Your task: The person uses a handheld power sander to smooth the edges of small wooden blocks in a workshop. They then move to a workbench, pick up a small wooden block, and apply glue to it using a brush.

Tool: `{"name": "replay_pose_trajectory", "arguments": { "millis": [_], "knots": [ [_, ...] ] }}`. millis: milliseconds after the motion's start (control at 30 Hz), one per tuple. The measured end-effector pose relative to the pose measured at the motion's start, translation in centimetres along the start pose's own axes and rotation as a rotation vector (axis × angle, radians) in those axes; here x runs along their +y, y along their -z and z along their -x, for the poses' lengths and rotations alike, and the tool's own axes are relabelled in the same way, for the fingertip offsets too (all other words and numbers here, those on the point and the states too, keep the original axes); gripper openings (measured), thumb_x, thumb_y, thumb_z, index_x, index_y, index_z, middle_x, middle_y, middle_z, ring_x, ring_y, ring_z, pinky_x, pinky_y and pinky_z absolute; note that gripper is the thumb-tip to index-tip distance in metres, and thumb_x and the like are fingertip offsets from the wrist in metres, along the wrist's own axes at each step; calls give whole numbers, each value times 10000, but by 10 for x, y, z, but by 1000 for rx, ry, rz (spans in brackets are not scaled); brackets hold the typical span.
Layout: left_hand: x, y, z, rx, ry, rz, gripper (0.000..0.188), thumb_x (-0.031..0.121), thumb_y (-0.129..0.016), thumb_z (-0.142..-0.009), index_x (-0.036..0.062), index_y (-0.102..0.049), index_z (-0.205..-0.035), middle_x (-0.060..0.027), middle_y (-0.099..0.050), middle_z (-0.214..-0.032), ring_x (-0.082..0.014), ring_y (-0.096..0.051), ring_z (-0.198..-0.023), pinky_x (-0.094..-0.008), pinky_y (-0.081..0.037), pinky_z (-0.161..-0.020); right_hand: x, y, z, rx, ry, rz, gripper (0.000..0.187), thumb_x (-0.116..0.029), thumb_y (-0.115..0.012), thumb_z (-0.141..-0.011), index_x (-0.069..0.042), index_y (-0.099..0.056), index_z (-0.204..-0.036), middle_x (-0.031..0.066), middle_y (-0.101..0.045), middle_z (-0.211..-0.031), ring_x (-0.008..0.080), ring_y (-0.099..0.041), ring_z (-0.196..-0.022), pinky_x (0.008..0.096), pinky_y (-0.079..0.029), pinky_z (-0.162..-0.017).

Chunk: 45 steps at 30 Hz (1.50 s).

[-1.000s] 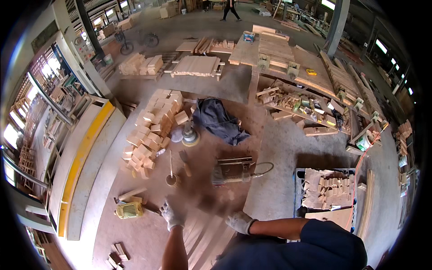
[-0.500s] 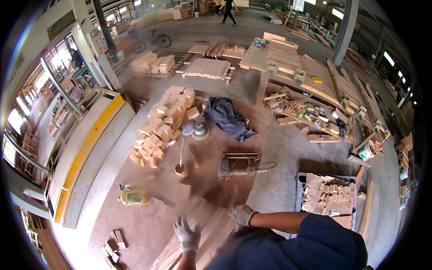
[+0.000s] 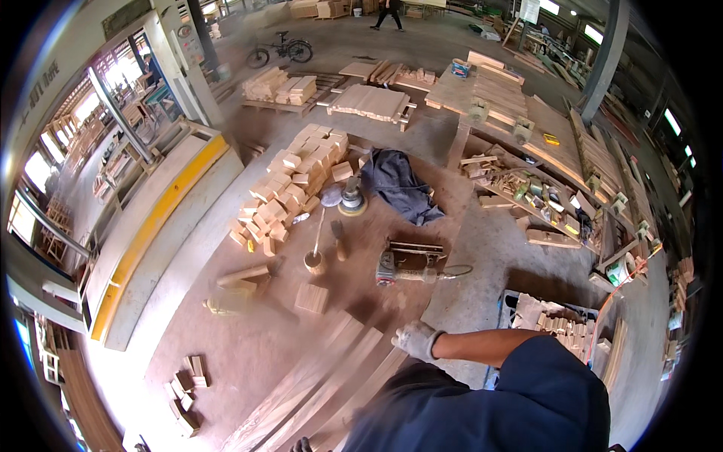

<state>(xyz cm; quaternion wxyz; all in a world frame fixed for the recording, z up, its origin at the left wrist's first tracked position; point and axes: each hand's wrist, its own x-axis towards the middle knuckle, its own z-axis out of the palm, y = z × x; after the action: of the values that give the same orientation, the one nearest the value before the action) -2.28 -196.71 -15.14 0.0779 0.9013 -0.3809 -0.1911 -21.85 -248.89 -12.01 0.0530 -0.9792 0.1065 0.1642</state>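
My right hand (image 3: 416,340), in a pale work glove, has its fingers curled at the far end of a long wooden board (image 3: 376,371). Two more long boards, a wide board (image 3: 297,383) and a narrower board (image 3: 331,392), lie beside it and run down to the lower edge. Of my left hand (image 3: 301,446) only dark fingertips show at the bottom edge, over the boards; the rest is out of view. A short wooden block (image 3: 311,298) lies just beyond the boards. Left of it, a blurred yellowish bottle (image 3: 230,301) lies near a wood piece (image 3: 245,276).
Further off lie a pot with a stick (image 3: 314,263), a brush (image 3: 339,245), a nail gun (image 3: 410,265), a sander (image 3: 352,202), a dark cloth (image 3: 399,187) and a pile of wood blocks (image 3: 290,184). Small blocks (image 3: 184,395) lie left; a crate (image 3: 557,320) stands right.
My left hand has drawn back from the boards to the lower edge, nearly out of view. My right hand stays at the board's end. The whole view has shifted slightly.
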Motion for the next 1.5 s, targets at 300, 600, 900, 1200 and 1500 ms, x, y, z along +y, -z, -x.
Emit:
{"name": "replay_pose_trajectory", "arguments": {
  "millis": [300,600,900,1200,1500],
  "knots": [
    [-51,40,-55,-405,22,57,631,357,-874,-784,75,-680,-1315,-185,-699,-1301,-378,-652,-1219,-493,-534,-1033,56,23,22,-69,-124,120,181,-214,-617,-951,-123,-685,-1092,106,-727,-1041,297,-753,-937,480,-585,-761],
    [6,43,-90,-748,46,-106,486,307,-798,-855,119,-700,-1293,-196,-709,-1320,-336,-671,-1234,-444,-539,-1040,90,7,20,-110,-273,155,166,-182,-579,-969,-122,-707,-1055,114,-763,-1034,300,-764,-972,465,-601,-768],
    [21,97,-104,-241,-203,-24,162,191,-621,-847,88,-702,-941,-198,-732,-894,-397,-723,-853,-515,-592,-777,103,5,13,-123,-259,213,153,-174,-583,-978,-128,-678,-1090,93,-758,-1060,279,-771,-937,463,-604,-757],
    [-33,123,-133,-193,-54,-105,228,134,-686,-786,96,-740,-1004,-153,-743,-1039,-379,-694,-1021,-480,-560,-920,50,29,-25,5,-209,57,343,-270,-771,-864,-83,-615,-1105,151,-712,-1055,339,-754,-889,485,-588,-726],
    [-38,134,-153,-244,36,-79,406,120,-762,-742,90,-753,-1148,-180,-735,-1173,-391,-668,-1138,-470,-540,-995,37,66,-31,-54,-230,95,306,-276,-774,-853,-128,-664,-1098,85,-732,-1066,268,-747,-1002,447,-596,-759]
  ]
}}
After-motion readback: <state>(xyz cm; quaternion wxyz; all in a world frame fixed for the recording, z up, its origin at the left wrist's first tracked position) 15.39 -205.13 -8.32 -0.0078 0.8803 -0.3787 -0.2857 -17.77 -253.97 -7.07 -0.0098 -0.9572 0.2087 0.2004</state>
